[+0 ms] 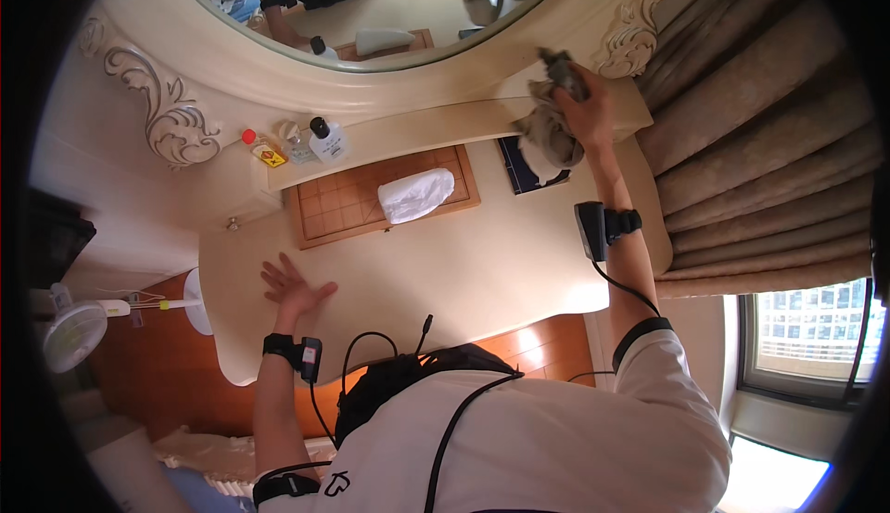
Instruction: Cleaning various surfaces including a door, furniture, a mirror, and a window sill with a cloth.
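Observation:
My right hand grips a crumpled grey-beige cloth at the right end of the dressing table's raised ledge. Part of the cloth bunches above my fingers, and the rest hangs down over a dark flat booklet or folder. Flat on the cream tabletop rests my left hand, fingers spread and nothing in it. Beyond that hand lies a wooden board marked with a grid, and on it a white plastic-wrapped packet. The mirror reflects the cloth and my body.
Several bottles stand on the ledge's left, among them a white black-capped bottle and a small red-capped bottle. A carved cream frame surrounds the mirror. Heavy brown curtains hang close on the right. A white fan stands left.

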The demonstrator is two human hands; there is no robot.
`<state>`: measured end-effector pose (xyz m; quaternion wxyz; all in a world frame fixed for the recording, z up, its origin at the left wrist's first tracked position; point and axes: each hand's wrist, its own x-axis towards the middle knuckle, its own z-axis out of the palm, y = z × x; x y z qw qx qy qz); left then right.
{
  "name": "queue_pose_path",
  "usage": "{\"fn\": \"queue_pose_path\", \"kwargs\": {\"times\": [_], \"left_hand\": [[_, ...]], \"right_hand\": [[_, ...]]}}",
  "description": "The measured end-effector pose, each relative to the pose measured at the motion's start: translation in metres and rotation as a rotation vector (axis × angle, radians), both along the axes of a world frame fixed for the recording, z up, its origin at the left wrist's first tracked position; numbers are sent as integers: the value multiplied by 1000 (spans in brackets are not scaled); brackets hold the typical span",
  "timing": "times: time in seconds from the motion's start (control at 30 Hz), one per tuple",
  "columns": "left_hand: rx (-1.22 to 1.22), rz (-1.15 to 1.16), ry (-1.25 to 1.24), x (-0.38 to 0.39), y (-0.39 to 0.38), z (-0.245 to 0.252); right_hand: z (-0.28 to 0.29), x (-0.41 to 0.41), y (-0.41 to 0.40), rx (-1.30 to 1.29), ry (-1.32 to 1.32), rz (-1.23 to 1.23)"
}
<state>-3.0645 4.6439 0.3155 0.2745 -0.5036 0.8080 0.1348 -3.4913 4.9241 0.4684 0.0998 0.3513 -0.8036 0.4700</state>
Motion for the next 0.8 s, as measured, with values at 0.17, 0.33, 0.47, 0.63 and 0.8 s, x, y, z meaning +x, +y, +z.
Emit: {"fn": "queue_pose_path", "kwargs": {"times": [0.17, 0.33, 0.47, 0.63, 0.8], "left_hand": [[18, 14, 12, 5, -1, 3], [20, 6, 74, 0, 2, 2], [31, -24, 41, 8, -1, -1], [14, -22, 145, 12, 2, -5], [7, -5, 216, 13, 1, -3]], "right_hand": [[-45, -9, -3, -24, 255, -231], [-126, -31, -34, 579, -39, -403], [-123, 30, -95, 680, -31, -416], [-134, 103, -140, 410, 183, -228], [-86, 67, -96, 252, -646, 164]]}}
